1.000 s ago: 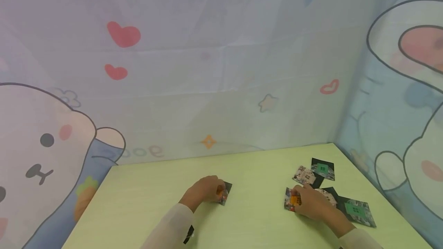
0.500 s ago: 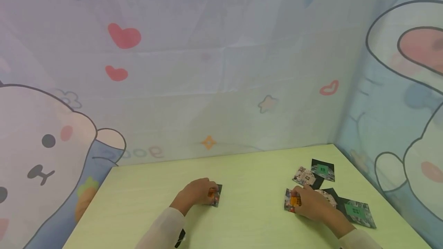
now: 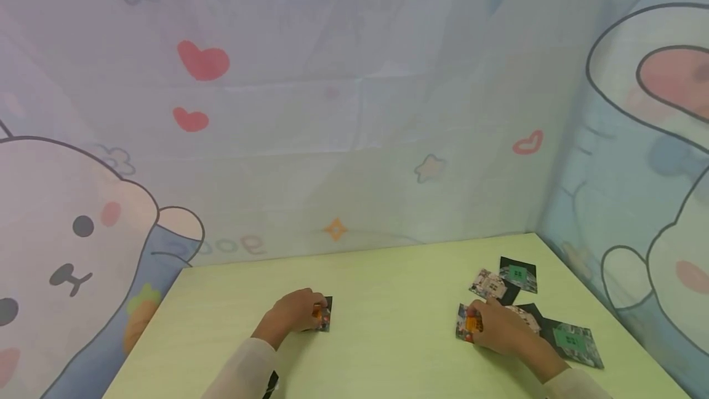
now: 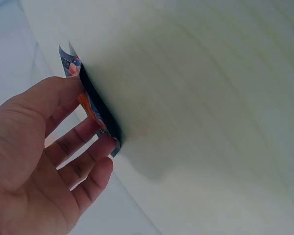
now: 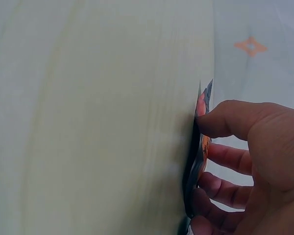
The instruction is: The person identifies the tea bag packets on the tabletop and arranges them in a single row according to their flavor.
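Toward the middle-left of the table, my left hand (image 3: 296,311) pinches a small printed packet (image 3: 325,314) with an orange patch and a dark edge. In the left wrist view, the thumb lies on the upper part of that flat packet (image 4: 103,117) and fingertips touch it lower down. On the right, my right hand (image 3: 500,327) holds a similar orange-patched packet (image 3: 463,324) by its edges. The right wrist view has this packet (image 5: 192,161) edge-on, its corners parted, with thumb and fingers along one side. Each hand covers part of its packet.
Behind and beside the right hand lie a green-patched packet (image 3: 517,274), a beige-patched one (image 3: 490,284), another beige one (image 3: 526,316) partly covered by the hand, and a second green one (image 3: 573,342). The pale yellow table (image 3: 388,300) meets a cartoon-printed cloth (image 3: 310,171).
My left hand has slid leftward across the table with its packet, away from the right hand. The right hand and the packet it holds have stayed in place.
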The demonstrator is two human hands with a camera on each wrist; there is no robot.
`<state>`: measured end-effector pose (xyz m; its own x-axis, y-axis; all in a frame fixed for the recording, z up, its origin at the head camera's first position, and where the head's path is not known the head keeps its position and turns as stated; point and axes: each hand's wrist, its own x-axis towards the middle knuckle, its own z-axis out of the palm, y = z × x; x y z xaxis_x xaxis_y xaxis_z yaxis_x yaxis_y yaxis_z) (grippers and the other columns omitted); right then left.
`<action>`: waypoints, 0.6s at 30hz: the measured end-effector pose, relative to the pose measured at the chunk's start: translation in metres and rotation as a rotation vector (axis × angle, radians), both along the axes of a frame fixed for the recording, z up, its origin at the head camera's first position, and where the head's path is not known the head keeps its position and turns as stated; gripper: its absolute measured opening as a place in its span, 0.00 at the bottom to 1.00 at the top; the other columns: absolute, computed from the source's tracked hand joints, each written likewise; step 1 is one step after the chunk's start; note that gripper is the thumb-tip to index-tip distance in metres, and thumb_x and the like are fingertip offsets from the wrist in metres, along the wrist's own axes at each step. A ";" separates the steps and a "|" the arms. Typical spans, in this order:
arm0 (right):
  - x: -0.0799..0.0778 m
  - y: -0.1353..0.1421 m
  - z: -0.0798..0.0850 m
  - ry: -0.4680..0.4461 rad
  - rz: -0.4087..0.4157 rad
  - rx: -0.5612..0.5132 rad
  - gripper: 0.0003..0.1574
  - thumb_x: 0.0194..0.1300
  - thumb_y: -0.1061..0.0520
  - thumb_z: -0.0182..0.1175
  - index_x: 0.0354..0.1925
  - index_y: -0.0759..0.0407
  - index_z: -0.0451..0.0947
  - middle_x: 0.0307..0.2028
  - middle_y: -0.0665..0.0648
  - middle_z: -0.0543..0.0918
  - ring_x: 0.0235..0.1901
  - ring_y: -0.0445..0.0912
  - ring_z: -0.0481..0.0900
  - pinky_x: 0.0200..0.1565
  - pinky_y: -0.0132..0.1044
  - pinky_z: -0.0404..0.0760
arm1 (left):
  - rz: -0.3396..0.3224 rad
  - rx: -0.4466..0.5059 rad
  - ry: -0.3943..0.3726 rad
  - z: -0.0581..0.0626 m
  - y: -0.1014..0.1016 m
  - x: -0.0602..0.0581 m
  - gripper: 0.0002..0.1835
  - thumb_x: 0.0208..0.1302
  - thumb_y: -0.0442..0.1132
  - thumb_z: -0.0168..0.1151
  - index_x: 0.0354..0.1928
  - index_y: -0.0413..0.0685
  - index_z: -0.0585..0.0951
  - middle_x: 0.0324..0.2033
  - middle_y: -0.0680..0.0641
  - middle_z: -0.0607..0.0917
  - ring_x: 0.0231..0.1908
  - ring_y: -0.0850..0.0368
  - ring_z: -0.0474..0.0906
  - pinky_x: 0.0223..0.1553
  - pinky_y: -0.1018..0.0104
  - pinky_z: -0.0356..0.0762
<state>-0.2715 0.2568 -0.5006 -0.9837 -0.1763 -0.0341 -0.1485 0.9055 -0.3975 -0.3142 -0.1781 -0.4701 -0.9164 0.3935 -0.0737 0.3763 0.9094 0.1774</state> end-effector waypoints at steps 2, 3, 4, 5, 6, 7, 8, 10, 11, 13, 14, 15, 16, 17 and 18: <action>0.000 0.000 0.000 0.004 0.000 0.003 0.23 0.55 0.54 0.74 0.49 0.53 0.80 0.39 0.53 0.77 0.32 0.46 0.73 0.36 0.47 0.79 | 0.016 0.002 -0.002 0.000 -0.006 0.001 0.17 0.61 0.41 0.74 0.52 0.53 0.85 0.40 0.50 0.81 0.37 0.55 0.76 0.44 0.52 0.80; 0.000 0.000 0.000 0.007 0.002 0.002 0.23 0.55 0.54 0.74 0.49 0.53 0.80 0.39 0.53 0.77 0.31 0.46 0.73 0.36 0.46 0.78 | 0.024 0.001 -0.003 0.001 -0.009 0.001 0.17 0.61 0.41 0.74 0.52 0.52 0.84 0.40 0.50 0.81 0.37 0.55 0.76 0.45 0.51 0.80; 0.000 0.000 0.000 0.009 0.005 0.001 0.23 0.55 0.54 0.74 0.49 0.53 0.80 0.39 0.53 0.77 0.31 0.46 0.72 0.35 0.46 0.78 | 0.031 0.003 -0.004 0.002 -0.012 0.001 0.17 0.60 0.40 0.74 0.51 0.52 0.84 0.40 0.49 0.81 0.37 0.54 0.76 0.45 0.51 0.80; 0.000 0.000 0.001 0.011 0.008 0.000 0.23 0.55 0.54 0.74 0.49 0.53 0.79 0.39 0.53 0.77 0.31 0.46 0.72 0.35 0.45 0.78 | 0.035 0.002 -0.005 0.003 -0.015 0.001 0.17 0.60 0.40 0.74 0.51 0.52 0.84 0.40 0.49 0.81 0.38 0.54 0.76 0.46 0.51 0.80; 0.000 0.000 0.001 0.015 0.010 0.000 0.23 0.55 0.54 0.74 0.48 0.53 0.79 0.39 0.53 0.77 0.31 0.46 0.72 0.35 0.45 0.77 | 0.039 0.003 -0.006 0.003 -0.017 0.001 0.17 0.60 0.40 0.74 0.51 0.52 0.84 0.41 0.49 0.81 0.38 0.54 0.77 0.46 0.50 0.80; 0.000 0.001 0.001 0.016 0.012 0.000 0.22 0.55 0.54 0.74 0.48 0.53 0.79 0.39 0.53 0.77 0.31 0.46 0.72 0.35 0.45 0.77 | 0.043 0.002 -0.008 0.003 -0.020 0.001 0.17 0.60 0.40 0.74 0.51 0.53 0.84 0.41 0.49 0.81 0.39 0.54 0.77 0.47 0.50 0.80; 0.000 0.001 0.001 0.018 0.014 -0.001 0.22 0.56 0.54 0.74 0.49 0.53 0.79 0.39 0.53 0.77 0.32 0.46 0.72 0.35 0.46 0.78 | 0.048 0.004 -0.012 0.003 -0.022 0.001 0.17 0.60 0.39 0.74 0.51 0.52 0.84 0.41 0.49 0.81 0.39 0.53 0.77 0.47 0.50 0.80; -0.001 0.001 0.002 0.020 0.016 0.004 0.23 0.56 0.53 0.74 0.49 0.54 0.79 0.40 0.53 0.77 0.32 0.46 0.73 0.36 0.47 0.78 | 0.055 0.008 -0.020 0.003 -0.027 0.001 0.17 0.60 0.39 0.74 0.52 0.52 0.85 0.41 0.49 0.81 0.39 0.53 0.77 0.48 0.50 0.80; -0.001 0.001 0.002 0.021 0.016 0.006 0.23 0.56 0.53 0.74 0.49 0.54 0.79 0.40 0.53 0.77 0.33 0.46 0.73 0.37 0.47 0.79 | 0.059 0.009 -0.026 0.003 -0.030 0.001 0.18 0.60 0.38 0.74 0.52 0.52 0.85 0.41 0.49 0.81 0.40 0.53 0.77 0.49 0.50 0.80; 0.000 0.001 0.002 0.021 0.015 0.009 0.23 0.56 0.53 0.74 0.49 0.54 0.79 0.40 0.53 0.77 0.33 0.46 0.73 0.37 0.48 0.79 | 0.068 0.017 -0.038 0.002 -0.035 0.002 0.18 0.59 0.38 0.75 0.52 0.52 0.85 0.42 0.48 0.81 0.41 0.53 0.77 0.50 0.49 0.80; 0.000 0.001 0.001 0.021 0.015 0.010 0.23 0.56 0.53 0.74 0.49 0.54 0.79 0.40 0.53 0.77 0.33 0.45 0.73 0.37 0.48 0.79 | 0.073 0.021 -0.043 0.002 -0.037 0.002 0.19 0.59 0.37 0.75 0.53 0.51 0.85 0.42 0.48 0.81 0.41 0.52 0.78 0.50 0.49 0.80; 0.000 0.000 0.001 0.021 0.014 0.008 0.23 0.55 0.53 0.74 0.49 0.54 0.79 0.40 0.53 0.77 0.33 0.46 0.73 0.37 0.48 0.79 | 0.075 0.022 -0.045 0.003 -0.040 0.003 0.19 0.58 0.37 0.75 0.53 0.51 0.85 0.43 0.48 0.82 0.41 0.52 0.78 0.51 0.48 0.80; 0.000 0.000 0.000 0.022 0.013 0.006 0.23 0.55 0.53 0.74 0.49 0.54 0.79 0.40 0.53 0.77 0.32 0.46 0.73 0.37 0.48 0.79 | 0.078 0.022 -0.047 0.003 -0.043 0.003 0.19 0.58 0.37 0.75 0.53 0.51 0.85 0.43 0.47 0.82 0.42 0.51 0.78 0.51 0.48 0.80; 0.001 0.000 0.000 0.022 0.013 0.003 0.23 0.55 0.54 0.74 0.49 0.54 0.80 0.40 0.54 0.77 0.32 0.46 0.73 0.37 0.48 0.79 | 0.080 0.019 -0.048 0.002 -0.046 0.004 0.19 0.58 0.37 0.75 0.52 0.51 0.85 0.43 0.47 0.82 0.42 0.51 0.78 0.52 0.48 0.80; 0.001 0.000 0.000 0.021 0.013 0.002 0.23 0.55 0.54 0.74 0.49 0.54 0.80 0.40 0.54 0.77 0.32 0.46 0.73 0.37 0.48 0.79 | 0.080 0.019 -0.047 0.002 -0.048 0.004 0.19 0.58 0.37 0.76 0.52 0.51 0.85 0.44 0.47 0.82 0.43 0.51 0.79 0.52 0.48 0.80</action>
